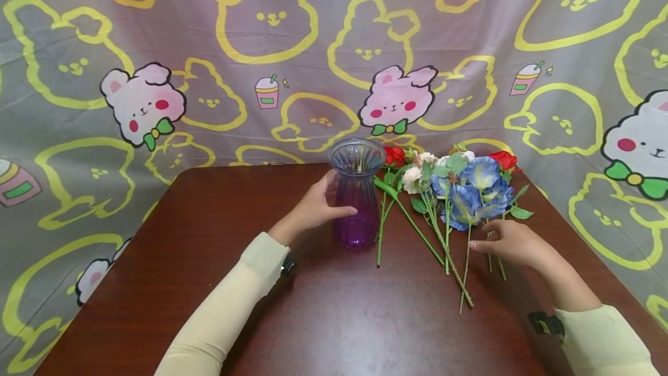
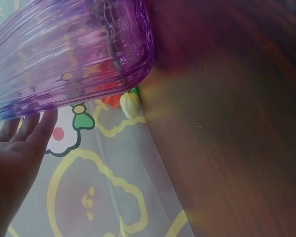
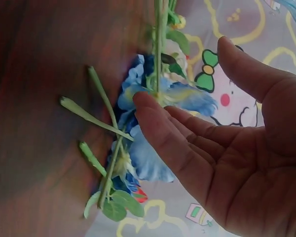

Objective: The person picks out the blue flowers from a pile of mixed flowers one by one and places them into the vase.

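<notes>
- Vase (image 1: 356, 222), purple glass with a clear, flared rim; it stands upright near the middle of the counter (image 1: 235, 208), just left of the flowers
- Left hand (image 1: 315, 205) holds the vase from its left side; the thumb lies across the front of the glass, the other fingers reach round the far side
- Right hand (image 1: 514, 242) is spread, thumb well apart from the fingers, and holds nothing; it is beside the blue flowers (image 1: 466, 202), thumb tip near a thin stem (image 1: 467, 271); whether it touches that stem I cannot tell
- Blue flowers lie on the right part of the counter, their stems pointing toward the person; pale pink flowers (image 1: 412, 180) lie left of them, a red flower (image 1: 394, 156) behind the vase's right side, another red flower (image 1: 503, 159) at the far right
- Cloth (image 1: 292, 22) with yellow outlines and pink cartoon animals hangs behind the counter; cream sleeves (image 1: 219, 306) cover both forearms
</notes>
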Available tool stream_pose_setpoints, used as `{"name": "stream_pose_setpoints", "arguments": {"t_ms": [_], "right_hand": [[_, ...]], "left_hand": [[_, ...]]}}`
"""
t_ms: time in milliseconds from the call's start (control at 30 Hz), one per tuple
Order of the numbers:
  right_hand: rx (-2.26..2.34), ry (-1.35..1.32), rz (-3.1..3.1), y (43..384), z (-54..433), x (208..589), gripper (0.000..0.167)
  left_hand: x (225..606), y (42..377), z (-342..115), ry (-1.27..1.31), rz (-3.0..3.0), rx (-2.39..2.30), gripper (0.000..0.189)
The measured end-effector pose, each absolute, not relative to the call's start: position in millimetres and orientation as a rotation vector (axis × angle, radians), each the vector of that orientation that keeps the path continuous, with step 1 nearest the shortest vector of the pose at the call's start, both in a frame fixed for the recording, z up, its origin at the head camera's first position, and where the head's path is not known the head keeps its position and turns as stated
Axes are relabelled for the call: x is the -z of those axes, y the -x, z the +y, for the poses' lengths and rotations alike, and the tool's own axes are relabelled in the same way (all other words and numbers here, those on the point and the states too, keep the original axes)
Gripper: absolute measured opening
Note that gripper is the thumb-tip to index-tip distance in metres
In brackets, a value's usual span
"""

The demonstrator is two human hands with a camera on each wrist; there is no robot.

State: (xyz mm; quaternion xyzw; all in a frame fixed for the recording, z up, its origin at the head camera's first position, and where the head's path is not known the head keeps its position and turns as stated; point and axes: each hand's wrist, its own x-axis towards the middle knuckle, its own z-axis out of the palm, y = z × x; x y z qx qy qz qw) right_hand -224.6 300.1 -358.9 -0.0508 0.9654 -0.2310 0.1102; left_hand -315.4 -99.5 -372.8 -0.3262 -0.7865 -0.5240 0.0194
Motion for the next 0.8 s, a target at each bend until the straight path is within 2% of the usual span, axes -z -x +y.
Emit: {"name": "stream_pose_setpoints", "arguments": {"t_ms": [367,600,800], "right_hand": [[0.856,0.1,2.686,224.6,293.2,372.1,0.067],[0.968,0.088,2.601,224.5,287.6,380.3,0.031],[1.012,0.073,2.575,225.9,285.6,384.5,0.022]], "left_hand": [[369.1,310.6,-100.6,1.026,-2.464,1.601,0.089],[373.4,315.1,-100.1,1.039,-2.449,1.573,0.087],[373.7,315.5,-100.5,1.037,-2.454,1.574,0.088]]}}
